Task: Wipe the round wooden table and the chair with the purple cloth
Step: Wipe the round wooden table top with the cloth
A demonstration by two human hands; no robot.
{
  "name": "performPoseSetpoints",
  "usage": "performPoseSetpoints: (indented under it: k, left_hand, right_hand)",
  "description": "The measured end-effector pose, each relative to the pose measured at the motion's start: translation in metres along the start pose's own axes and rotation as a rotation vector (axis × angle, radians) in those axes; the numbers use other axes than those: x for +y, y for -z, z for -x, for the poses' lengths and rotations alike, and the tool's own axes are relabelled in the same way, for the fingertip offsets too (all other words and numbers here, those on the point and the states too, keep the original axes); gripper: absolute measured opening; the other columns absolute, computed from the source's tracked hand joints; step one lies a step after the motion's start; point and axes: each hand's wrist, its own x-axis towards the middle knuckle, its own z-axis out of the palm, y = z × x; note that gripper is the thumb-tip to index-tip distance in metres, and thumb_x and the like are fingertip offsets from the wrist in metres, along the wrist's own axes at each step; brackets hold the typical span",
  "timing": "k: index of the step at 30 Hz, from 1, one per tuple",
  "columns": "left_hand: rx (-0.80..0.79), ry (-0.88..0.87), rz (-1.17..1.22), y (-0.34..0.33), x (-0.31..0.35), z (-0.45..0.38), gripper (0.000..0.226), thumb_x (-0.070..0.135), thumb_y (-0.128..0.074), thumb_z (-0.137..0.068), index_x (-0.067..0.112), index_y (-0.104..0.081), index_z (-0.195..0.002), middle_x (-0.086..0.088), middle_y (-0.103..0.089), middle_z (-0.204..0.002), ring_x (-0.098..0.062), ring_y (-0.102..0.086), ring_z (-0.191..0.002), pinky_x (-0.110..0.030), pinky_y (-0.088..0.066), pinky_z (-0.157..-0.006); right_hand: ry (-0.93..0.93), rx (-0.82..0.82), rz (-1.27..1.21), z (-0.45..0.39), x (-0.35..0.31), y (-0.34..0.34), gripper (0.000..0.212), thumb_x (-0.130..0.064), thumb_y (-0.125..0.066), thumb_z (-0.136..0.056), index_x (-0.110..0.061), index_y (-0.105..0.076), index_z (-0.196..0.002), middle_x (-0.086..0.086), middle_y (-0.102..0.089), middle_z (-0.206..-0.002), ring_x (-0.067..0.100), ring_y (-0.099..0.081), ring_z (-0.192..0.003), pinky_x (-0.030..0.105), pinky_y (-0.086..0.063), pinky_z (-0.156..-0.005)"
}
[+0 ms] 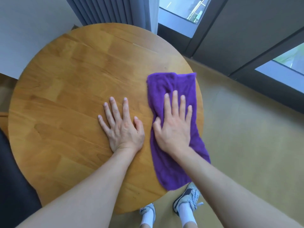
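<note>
The round wooden table (69, 83) fills the middle of the head view. The purple cloth (171, 170) lies spread along the table's right edge, with its near end hanging a little past the rim. My right hand (173, 124) presses flat on the cloth's middle, fingers apart and pointing away from me. Just left of the cloth, my left hand (122, 127) rests flat on the bare wood, fingers spread, holding nothing. A dark seat (14, 183), perhaps the chair, shows at the lower left edge, mostly cut off.
Grey curtains (105, 10) hang behind the table's far edge. A dark-framed window and door (230, 35) run along the right. Tan floor (246, 129) lies right of the table. My feet in sneakers (187, 199) stand by the near rim.
</note>
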Motion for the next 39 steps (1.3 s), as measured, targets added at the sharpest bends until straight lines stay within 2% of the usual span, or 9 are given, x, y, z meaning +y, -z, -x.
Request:
performPoseSetpoints:
  k: [5, 7, 15, 17, 22, 24, 30, 33, 39]
  left_hand:
    - [0.003, -0.01, 0.015, 0.002, 0.001, 0.001, 0.079, 0.039, -0.035, -0.083, 0.027, -0.025, -0.161, -0.01, -0.008, -0.172, -0.03, -0.003, -0.158, -0.06, -0.004, -0.124]
    - [-0.008, -0.005, 0.008, 0.002, 0.002, 0.0, 0.078, 0.039, -0.035, -0.085, 0.028, -0.024, -0.161, -0.01, -0.006, -0.172, -0.03, -0.001, -0.158, -0.059, -0.003, -0.125]
    - [0.034, -0.01, 0.008, -0.004, -0.001, 0.001, 0.076, 0.038, -0.04, -0.087, 0.028, -0.024, -0.161, -0.01, -0.007, -0.172, -0.03, -0.002, -0.158, -0.059, -0.003, -0.125]
    - [0.039, -0.013, 0.014, -0.004, 0.0, 0.001, 0.076, 0.038, -0.041, -0.087, 0.028, -0.025, -0.161, -0.01, -0.009, -0.172, -0.03, -0.003, -0.158, -0.059, -0.004, -0.124]
    - [0.049, -0.014, 0.015, -0.005, -0.001, 0.0, 0.077, 0.038, -0.042, -0.086, 0.028, -0.026, -0.16, -0.01, -0.01, -0.171, -0.03, -0.006, -0.158, -0.06, -0.006, -0.124]
    - [0.055, -0.013, 0.02, -0.006, 0.0, -0.001, 0.077, 0.039, -0.042, -0.086, 0.028, -0.027, -0.16, -0.01, -0.011, -0.171, -0.031, -0.007, -0.158, -0.06, -0.006, -0.124]
    - [0.042, -0.018, 0.008, -0.007, -0.002, 0.0, 0.076, 0.04, -0.04, -0.087, 0.029, -0.024, -0.16, -0.01, -0.009, -0.172, -0.03, -0.004, -0.158, -0.06, -0.005, -0.124]
    - [0.041, -0.019, 0.019, -0.006, -0.003, 0.0, 0.076, 0.039, -0.042, -0.087, 0.028, -0.024, -0.16, -0.01, -0.008, -0.172, -0.03, -0.004, -0.158, -0.06, -0.005, -0.124]
    - [0.009, -0.017, 0.021, -0.001, -0.001, 0.001, 0.077, 0.036, -0.042, -0.086, 0.026, -0.025, -0.161, -0.011, -0.008, -0.172, -0.031, -0.003, -0.158, -0.06, -0.005, -0.124]
  right_hand:
    - [0.608, -0.152, 0.114, 0.013, 0.054, 0.01, 0.08, -0.049, -0.043, -0.092, -0.023, -0.021, -0.164, 0.002, -0.012, -0.173, 0.027, -0.007, -0.159, 0.053, -0.01, -0.127]
    - [0.673, -0.162, 0.144, -0.015, 0.076, 0.018, 0.081, -0.05, -0.045, -0.089, -0.027, -0.023, -0.164, -0.002, -0.015, -0.172, 0.025, -0.01, -0.159, 0.049, -0.007, -0.128]
    - [-0.092, 0.073, -0.022, -0.035, 0.018, 0.004, 0.079, -0.044, -0.037, -0.091, -0.023, -0.018, -0.165, 0.001, -0.008, -0.173, 0.026, -0.004, -0.159, 0.051, -0.002, -0.128]
    - [-0.05, 0.055, -0.005, -0.014, 0.008, -0.003, 0.081, -0.045, -0.038, -0.091, -0.02, -0.016, -0.165, 0.004, -0.006, -0.173, 0.029, -0.002, -0.159, 0.053, -0.002, -0.127]
    - [0.518, -0.074, 0.107, -0.004, 0.05, 0.01, 0.084, -0.047, -0.046, -0.087, -0.022, -0.023, -0.164, 0.003, -0.015, -0.172, 0.028, -0.008, -0.159, 0.054, -0.008, -0.127]
    - [0.587, -0.095, 0.119, -0.025, 0.069, 0.017, 0.083, -0.047, -0.047, -0.085, -0.025, -0.025, -0.163, -0.001, -0.017, -0.172, 0.025, -0.012, -0.159, 0.052, -0.009, -0.127]
    - [-0.012, 0.06, 0.01, -0.037, 0.037, 0.011, 0.081, -0.044, -0.039, -0.087, -0.025, -0.021, -0.164, -0.002, -0.012, -0.173, 0.025, -0.007, -0.159, 0.051, -0.006, -0.128]
    - [-0.108, 0.061, 0.004, -0.016, 0.013, 0.0, 0.082, -0.043, -0.039, -0.089, -0.018, -0.018, -0.164, 0.005, -0.007, -0.173, 0.029, -0.003, -0.159, 0.054, -0.004, -0.127]
    - [0.653, -0.115, 0.171, -0.001, 0.067, 0.011, 0.084, -0.048, -0.046, -0.089, -0.023, -0.019, -0.164, 0.003, -0.011, -0.173, 0.028, -0.005, -0.16, 0.054, -0.007, -0.127]
